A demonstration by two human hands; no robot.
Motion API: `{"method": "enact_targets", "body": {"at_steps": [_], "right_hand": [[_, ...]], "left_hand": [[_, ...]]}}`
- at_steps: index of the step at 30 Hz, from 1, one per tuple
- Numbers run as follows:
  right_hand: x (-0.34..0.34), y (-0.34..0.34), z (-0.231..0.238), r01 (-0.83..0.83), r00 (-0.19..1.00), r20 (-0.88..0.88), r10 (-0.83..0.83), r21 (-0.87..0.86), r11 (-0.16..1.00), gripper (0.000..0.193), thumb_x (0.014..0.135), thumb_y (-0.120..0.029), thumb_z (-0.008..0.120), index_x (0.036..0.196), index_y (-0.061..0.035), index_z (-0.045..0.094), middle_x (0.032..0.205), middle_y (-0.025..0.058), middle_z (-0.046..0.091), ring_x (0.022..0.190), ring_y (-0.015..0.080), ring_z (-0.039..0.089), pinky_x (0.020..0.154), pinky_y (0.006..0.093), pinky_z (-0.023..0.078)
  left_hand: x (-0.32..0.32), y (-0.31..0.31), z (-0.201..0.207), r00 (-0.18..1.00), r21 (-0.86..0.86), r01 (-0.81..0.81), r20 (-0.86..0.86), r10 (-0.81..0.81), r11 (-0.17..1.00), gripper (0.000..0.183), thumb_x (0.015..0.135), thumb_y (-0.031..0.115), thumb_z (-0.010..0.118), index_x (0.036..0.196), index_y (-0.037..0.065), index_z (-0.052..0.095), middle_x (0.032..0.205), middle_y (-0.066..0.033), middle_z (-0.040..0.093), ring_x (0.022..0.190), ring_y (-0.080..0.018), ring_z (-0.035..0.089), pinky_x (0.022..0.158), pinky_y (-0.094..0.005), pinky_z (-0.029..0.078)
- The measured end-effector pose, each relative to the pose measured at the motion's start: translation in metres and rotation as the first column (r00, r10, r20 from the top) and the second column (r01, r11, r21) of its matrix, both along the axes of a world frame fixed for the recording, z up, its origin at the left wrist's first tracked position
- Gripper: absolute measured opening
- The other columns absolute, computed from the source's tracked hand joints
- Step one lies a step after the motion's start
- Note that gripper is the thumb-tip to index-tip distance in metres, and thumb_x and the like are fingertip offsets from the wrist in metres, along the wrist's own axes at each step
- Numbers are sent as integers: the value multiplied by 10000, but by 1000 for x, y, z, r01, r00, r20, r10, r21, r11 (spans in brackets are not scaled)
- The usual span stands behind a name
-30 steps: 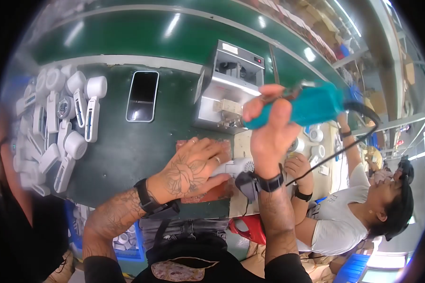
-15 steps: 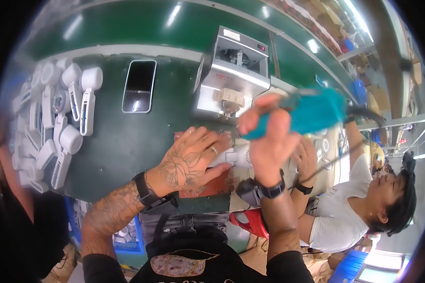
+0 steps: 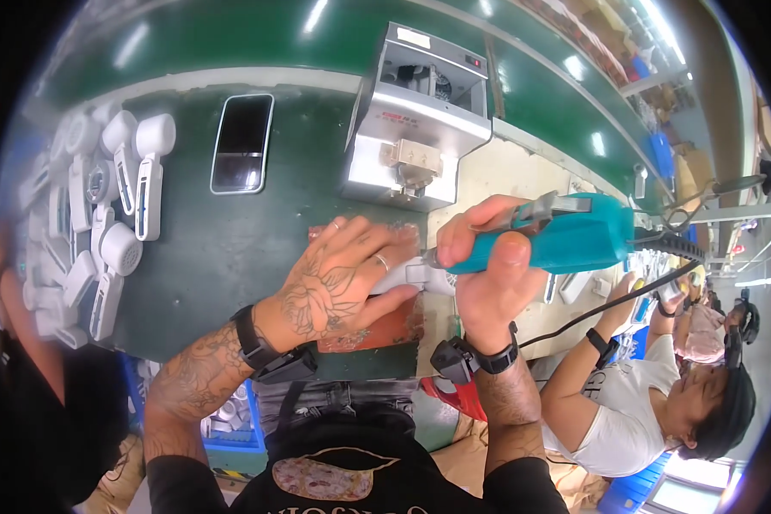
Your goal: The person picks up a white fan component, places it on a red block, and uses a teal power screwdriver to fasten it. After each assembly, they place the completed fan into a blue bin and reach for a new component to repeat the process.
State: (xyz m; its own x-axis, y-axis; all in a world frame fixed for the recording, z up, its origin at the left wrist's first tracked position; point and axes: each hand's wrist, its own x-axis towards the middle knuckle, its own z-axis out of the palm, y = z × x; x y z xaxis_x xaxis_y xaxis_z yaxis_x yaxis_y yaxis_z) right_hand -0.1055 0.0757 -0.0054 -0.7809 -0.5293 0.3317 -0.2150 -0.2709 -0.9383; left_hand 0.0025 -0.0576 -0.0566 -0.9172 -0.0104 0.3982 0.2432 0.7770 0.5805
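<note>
On a reddish-brown pad (image 3: 373, 332) lies a white handheld fan (image 3: 439, 282), partly covered by my hands. My left hand (image 3: 334, 278) is closed over its handle, thumb on the near side and fingers on the far side. My right hand (image 3: 497, 291) grips a teal electric screwdriver (image 3: 574, 238) held sideways, its tip pointing left, close to the joint between the fan's handle and head. Whether the tip touches the fan I cannot tell. A cord trails from the tool's right end.
A grey metal screw feeder (image 3: 415, 107) stands beyond my hands. A phone (image 3: 242, 144) lies left of it. Several white fans (image 3: 118, 248) are heaped at the table's left. A blue bin (image 3: 236, 441) sits below the edge. At right a co-worker (image 3: 612, 394) handles similar fans.
The screwdriver, blurred before, is now steadier and slightly lower, its tip near the fan's joint. My left hand keeps its hold on the fan. The co-worker's arms have moved away to the right.
</note>
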Motion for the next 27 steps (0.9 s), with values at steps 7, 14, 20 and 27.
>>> {"method": "enact_targets", "body": {"at_steps": [7,14,20,27], "right_hand": [[-5,-1,-8,-67,997,-42,66,-34,997,522,921,-513,624,928,-17,464,644,92,508,549,191,502,536,340,448],[-1,-3,-3,-34,999,-18,34,16,999,528,928,-512,614,963,-1,486,656,87,510,570,187,513,538,336,446],[-21,-28,14,-18,995,-99,8,-99,995,532,957,-491,582,1050,30,528,683,81,536,608,184,551,570,321,453],[-32,-66,1,10,991,-129,-30,-150,989,392,980,-380,588,955,8,538,679,85,556,599,188,558,560,320,462]], "left_hand": [[-3,0,0,1000,-32,-11,13,12,999,447,823,308,709,1171,41,628,1164,-99,602,999,-278,564,850,-417,451],[-1,-3,0,1000,-3,3,8,-3,1000,452,828,309,702,1179,34,625,1165,-110,595,1002,-291,562,850,-427,455],[1,-1,-3,993,43,-21,-116,26,999,428,776,276,739,1144,76,649,1048,-83,593,929,-286,555,795,-425,456],[7,-2,-2,997,72,-5,-75,11,997,411,800,239,685,1181,91,638,1060,-89,596,941,-291,554,819,-434,455]]}}
